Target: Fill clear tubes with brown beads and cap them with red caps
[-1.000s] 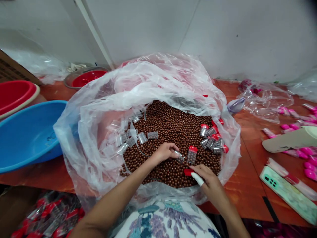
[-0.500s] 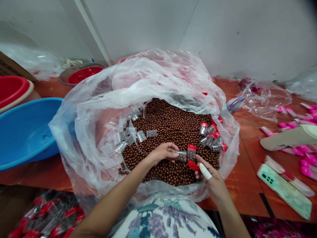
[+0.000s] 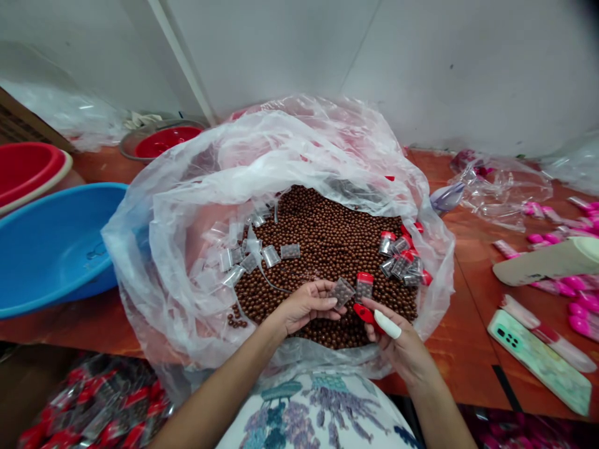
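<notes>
My left hand (image 3: 311,305) is closed, pinching a small clear plastic container (image 3: 343,292) with brown balls visible in or through it. My right hand (image 3: 395,340), with a white cover (image 3: 387,324) on one digit, holds a red cap (image 3: 364,313) between its fingers. Just beyond its fingertips a clear container with a red top (image 3: 364,285) rests over the brown balls; whether a finger touches it I cannot tell. Both hands are above a heap of shiny brown balls (image 3: 327,231) inside a large open plastic bag (image 3: 159,249).
Uncapped clear containers (image 3: 270,256) lie on the heap's left, red-capped ones (image 3: 401,265) on its right. A blue basin (image 3: 56,249) stands left. Rightward are a phone (image 3: 538,362), a pale bottle (image 3: 543,262) and pink-capped tubes (image 3: 580,308). A wall (image 3: 299,50) rises behind.
The clear container in my left hand has turned and tilted, its end now apart from the red-topped one. The red cap has shifted slightly toward my right palm. The view has moved slightly.
</notes>
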Motion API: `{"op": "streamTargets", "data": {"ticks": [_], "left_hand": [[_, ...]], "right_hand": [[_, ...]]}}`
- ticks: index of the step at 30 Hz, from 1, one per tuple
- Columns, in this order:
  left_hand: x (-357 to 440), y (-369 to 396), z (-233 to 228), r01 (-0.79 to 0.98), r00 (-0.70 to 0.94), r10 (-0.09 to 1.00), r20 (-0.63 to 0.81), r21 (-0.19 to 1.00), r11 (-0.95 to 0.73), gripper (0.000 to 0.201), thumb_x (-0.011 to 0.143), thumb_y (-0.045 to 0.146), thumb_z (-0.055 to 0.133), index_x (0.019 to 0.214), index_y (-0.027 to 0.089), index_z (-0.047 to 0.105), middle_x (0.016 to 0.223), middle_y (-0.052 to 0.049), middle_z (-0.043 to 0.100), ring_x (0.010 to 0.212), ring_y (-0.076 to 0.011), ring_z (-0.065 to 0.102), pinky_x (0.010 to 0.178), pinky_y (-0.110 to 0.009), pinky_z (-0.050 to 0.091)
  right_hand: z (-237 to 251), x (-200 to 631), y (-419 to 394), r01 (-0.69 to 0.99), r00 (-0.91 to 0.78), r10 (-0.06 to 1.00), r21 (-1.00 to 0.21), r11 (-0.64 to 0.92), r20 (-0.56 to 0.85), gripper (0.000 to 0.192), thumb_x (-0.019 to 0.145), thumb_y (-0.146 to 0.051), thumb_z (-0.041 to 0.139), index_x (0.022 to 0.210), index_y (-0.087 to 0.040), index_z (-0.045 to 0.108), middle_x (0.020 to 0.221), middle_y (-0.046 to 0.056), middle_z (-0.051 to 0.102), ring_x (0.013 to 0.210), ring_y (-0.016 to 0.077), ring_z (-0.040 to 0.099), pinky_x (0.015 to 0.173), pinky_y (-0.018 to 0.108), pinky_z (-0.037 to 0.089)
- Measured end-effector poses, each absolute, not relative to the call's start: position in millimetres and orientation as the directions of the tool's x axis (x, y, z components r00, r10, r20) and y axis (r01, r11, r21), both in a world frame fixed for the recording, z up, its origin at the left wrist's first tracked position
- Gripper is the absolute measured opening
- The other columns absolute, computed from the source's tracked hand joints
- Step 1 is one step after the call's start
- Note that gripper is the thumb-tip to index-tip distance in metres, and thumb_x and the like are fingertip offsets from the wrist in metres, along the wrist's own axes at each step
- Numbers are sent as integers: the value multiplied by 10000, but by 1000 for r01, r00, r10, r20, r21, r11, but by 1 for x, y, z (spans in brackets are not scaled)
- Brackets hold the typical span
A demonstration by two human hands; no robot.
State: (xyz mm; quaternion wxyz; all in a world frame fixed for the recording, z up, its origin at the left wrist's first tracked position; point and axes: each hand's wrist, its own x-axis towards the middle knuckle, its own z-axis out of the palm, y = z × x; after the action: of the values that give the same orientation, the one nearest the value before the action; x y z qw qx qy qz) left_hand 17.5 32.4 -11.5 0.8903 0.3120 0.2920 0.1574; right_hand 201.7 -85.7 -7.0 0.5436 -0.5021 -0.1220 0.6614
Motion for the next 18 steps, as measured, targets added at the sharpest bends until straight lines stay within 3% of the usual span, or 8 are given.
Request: {"op": "streamTargets", "data": {"ticks": [5,9,13,16,18], "left_hand": [[20,21,-9,-115,755,523,-396,705,700,372,658,252,728,969,148,552,960,-95,637,839,-191,629,737,-321,501],[25,14,-13,-92,710,599,-370,795,599,358,639,244,735,930,149,548,926,-65,628,827,-159,591,743,-305,481],[28,11,-18,-45,664,678,-317,888,458,328,646,238,722,921,153,565,873,-36,621,795,-133,568,734,-252,436],[27,10,-18,-25,652,703,-284,919,394,306,659,234,707,920,152,571,866,-33,626,802,-137,570,743,-240,411],[27,9,-17,-23,653,705,-278,923,385,305,668,239,698,930,154,568,866,-36,631,804,-143,575,739,-239,408]], "right_hand": [[-6,202,-77,-523,215,871,-805,-279,-442,388,676,-314,709,1051,-246,632,832,28,641,637,125,540,566,255,444],[-6,201,-68,-428,279,888,-875,-226,-366,326,727,-309,658,1043,-239,618,758,10,626,613,116,542,553,245,461],[-5,200,-65,-84,219,942,-967,-242,-254,314,802,-312,542,1095,-214,594,685,4,609,602,127,555,579,265,490],[-4,201,-64,248,159,982,-959,-141,-103,321,843,-304,462,1139,-236,568,917,43,630,698,143,589,640,284,506],[-4,202,-64,464,100,995,-885,-38,10,363,835,-293,490,1193,-245,528,1107,70,586,846,178,595,731,311,502]]}}
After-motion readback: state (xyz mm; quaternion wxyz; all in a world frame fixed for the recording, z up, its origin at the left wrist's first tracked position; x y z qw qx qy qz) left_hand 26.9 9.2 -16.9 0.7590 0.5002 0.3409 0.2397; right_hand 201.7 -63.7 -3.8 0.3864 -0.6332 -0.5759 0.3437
